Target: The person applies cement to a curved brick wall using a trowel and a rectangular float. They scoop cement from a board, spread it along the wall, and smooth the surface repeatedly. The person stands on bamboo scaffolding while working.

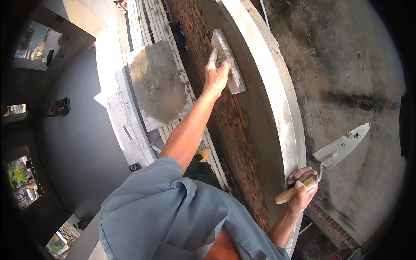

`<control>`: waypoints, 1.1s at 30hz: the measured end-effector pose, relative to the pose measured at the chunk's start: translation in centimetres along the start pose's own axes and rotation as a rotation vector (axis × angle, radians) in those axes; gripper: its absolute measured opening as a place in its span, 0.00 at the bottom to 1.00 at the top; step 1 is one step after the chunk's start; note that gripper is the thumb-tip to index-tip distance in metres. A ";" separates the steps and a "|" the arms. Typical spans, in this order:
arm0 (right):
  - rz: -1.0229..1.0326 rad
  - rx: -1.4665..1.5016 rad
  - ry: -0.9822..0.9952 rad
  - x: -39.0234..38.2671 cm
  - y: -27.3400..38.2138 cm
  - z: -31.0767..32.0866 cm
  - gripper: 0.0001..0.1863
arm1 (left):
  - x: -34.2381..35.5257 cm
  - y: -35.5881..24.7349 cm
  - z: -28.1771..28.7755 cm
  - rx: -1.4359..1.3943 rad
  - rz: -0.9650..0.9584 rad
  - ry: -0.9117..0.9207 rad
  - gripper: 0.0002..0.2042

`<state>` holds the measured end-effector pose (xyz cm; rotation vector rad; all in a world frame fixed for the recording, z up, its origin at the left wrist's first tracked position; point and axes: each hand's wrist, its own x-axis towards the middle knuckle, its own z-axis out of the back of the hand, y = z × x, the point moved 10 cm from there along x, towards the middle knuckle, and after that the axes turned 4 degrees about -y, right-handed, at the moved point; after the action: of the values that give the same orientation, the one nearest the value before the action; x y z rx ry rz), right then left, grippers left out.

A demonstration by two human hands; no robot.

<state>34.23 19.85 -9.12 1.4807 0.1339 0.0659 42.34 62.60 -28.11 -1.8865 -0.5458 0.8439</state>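
Observation:
My left hand [218, 74] reaches forward, closed on a plastering float [236, 76] whose long blade lies against the fresh grey mortar [255, 99] on the brick wall [240, 134]. On the right, my right hand [302, 195] grips the wooden handle of a pointing trowel [344, 146]. That trowel's pointed blade, smeared with mortar, sticks out past the wall's far side. My right fingers also rest at the edge of the long pale strip [277, 112] along the wall's top. The float's grip is hidden by my left hand.
Left of the wall, a board [143, 117] carries a heap of wet mortar [158, 82] on several long pale poles [145, 19]. Beyond it runs a white ledge [113, 86], with a phone [135, 167] on it. A stained concrete surface [346, 78] lies to the right.

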 end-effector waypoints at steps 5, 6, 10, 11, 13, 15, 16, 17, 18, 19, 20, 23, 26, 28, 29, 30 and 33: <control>0.005 0.008 -0.011 0.0 0.2 0.0 0.16 | 1.8 -5.9 -0.1 0.101 -0.566 0.007 0.48; -0.008 0.024 -0.015 0.0 0.1 -0.1 0.16 | 3.8 -3.3 0.4 0.061 -0.326 0.020 0.48; -0.009 0.013 -0.024 0.0 0.2 -0.1 0.16 | 6.7 2.7 2.7 0.118 0.102 -0.036 0.51; -0.007 0.010 -0.023 0.0 0.2 -0.2 0.17 | 6.6 3.4 2.5 0.084 0.192 -0.019 0.51; -0.011 0.000 -0.025 0.0 0.1 -0.1 0.17 | 5.5 -1.6 1.5 -0.018 -0.224 0.018 0.50; -0.006 -0.007 -0.032 -0.1 0.2 -0.1 0.17 | 3.1 -6.2 -0.3 -0.031 -0.536 0.102 0.47; -0.010 -0.009 -0.031 -0.1 0.1 -0.1 0.17 | 1.8 -6.0 -1.1 0.059 -0.514 0.112 0.46; -0.012 -0.014 -0.035 -0.1 0.1 0.0 0.17 | -0.6 -6.3 -1.8 0.077 -0.615 0.149 0.45; -0.012 -0.020 -0.035 -0.1 0.2 -0.1 0.17 | -2.9 -4.4 -2.0 0.233 -0.583 0.117 0.45; -0.005 -0.014 -0.032 -0.1 0.3 -0.1 0.17 | -5.4 -2.7 -2.0 0.341 -0.623 0.095 0.45; -0.016 -0.002 -0.034 -0.1 0.2 -0.1 0.16 | -7.4 -0.8 -1.7 0.321 -0.650 0.044 0.46; -0.010 0.003 -0.014 -0.1 0.4 -0.3 0.15 | -4.0 7.0 0.9 0.253 -0.159 0.010 0.48; -0.008 0.005 0.001 -0.1 0.3 -0.3 0.16 | 2.7 4.6 2.1 0.012 -0.085 -0.049 0.48; -0.006 -0.006 0.001 -0.1 0.2 -0.2 0.15 | 3.7 1.4 1.5 -0.048 -0.195 -0.002 0.47; -0.010 -0.013 -0.005 -0.1 0.1 -0.1 0.15 | 3.1 -0.8 0.8 -0.069 -0.320 0.056 0.46; -0.013 -0.018 -0.011 -0.1 0.1 0.0 0.15 | 1.8 -2.1 0.3 0.034 -0.417 0.045 0.44; -0.009 0.000 0.009 -0.1 0.0 0.0 0.16 | -5.4 4.2 -0.3 0.047 -0.114 0.113 0.44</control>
<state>34.14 19.84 -9.13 1.4794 0.1477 0.0653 39.05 56.96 -30.09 -1.8298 -0.5529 0.6662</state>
